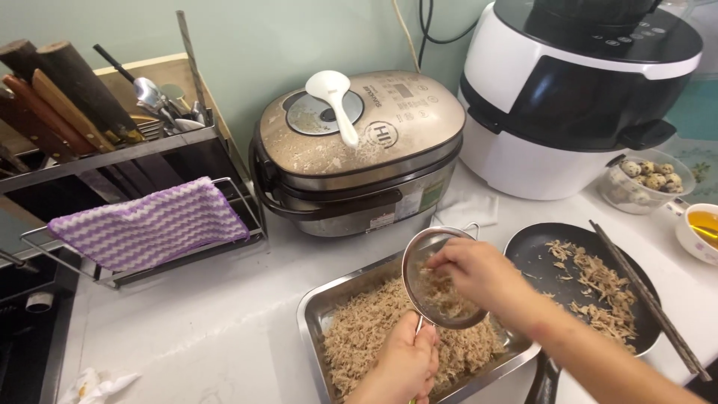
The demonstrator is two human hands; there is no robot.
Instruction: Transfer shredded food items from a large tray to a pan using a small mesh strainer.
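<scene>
My left hand [407,359] grips the handle of a small round metal sieve [419,254], holding it tilted above a steel tray [314,307] filled with shredded brownish meat [366,329]. My right hand [475,273] reaches into the sieve, fingers pressed on the shreds inside it. Just right of the tray sits a black frying pan [531,258] with more shredded meat [598,299] and a pair of dark chopsticks [647,299] laid across its rim.
Behind stand a gold rice cooker [359,150] with a white rice spoon [336,101] on its lid, and a white and black cooker [576,90]. A knife rack [112,150] with a purple striped cloth [146,223] is at left. Quail eggs bowl [647,179], cup [699,228] at right.
</scene>
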